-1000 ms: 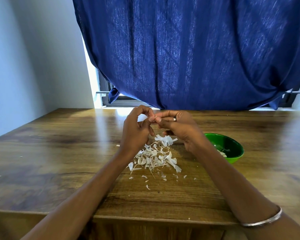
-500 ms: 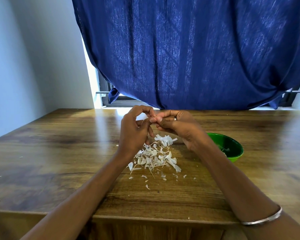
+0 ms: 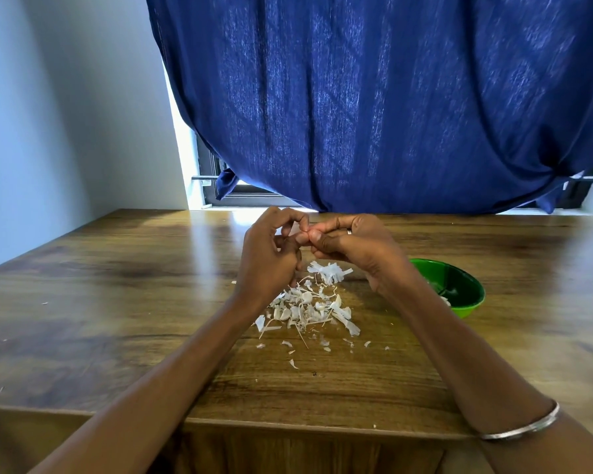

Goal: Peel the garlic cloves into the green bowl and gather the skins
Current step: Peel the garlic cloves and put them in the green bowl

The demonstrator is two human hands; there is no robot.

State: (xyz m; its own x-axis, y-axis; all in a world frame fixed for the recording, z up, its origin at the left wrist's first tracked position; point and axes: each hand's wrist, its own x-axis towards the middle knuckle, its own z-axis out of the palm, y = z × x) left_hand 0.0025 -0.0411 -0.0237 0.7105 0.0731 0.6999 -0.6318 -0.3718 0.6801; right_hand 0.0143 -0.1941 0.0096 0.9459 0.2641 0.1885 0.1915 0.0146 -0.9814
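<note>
Head view: a person's two bare forearms reach from the near edge over a brown wood-grain tabletop point(image 3: 117, 285).
Left hand: the left hand point(image 3: 267, 258) is raised above the tabletop at centre, its fingers point(image 3: 297, 218) curled, the tips meeting those of the other hand.
Right hand: the right hand point(image 3: 356, 248), with a silver ring point(image 3: 349, 231) on one finger, has its fingers curled and its thumb pressed toward the left hand's tips.
Grip: both hands pinch something small between the fingertips; it is almost wholly hidden, so I cannot tell that it is a garlic clove.
Skins: a loose heap of white papery garlic skins point(image 3: 308, 306) lies on the tabletop just below and near of the hands, with small flakes scattered on its near side.
Bowl: a round glossy green bowl point(image 3: 459, 285) sits on the tabletop to the right of the heap, partly behind the right wrist; a few pale pieces show inside.
Wrist: a thin silver bangle point(image 3: 521, 429) circles the right forearm.
Background: a dark blue cloth curtain point(image 3: 391, 97) hangs beyond the far edge.
</note>
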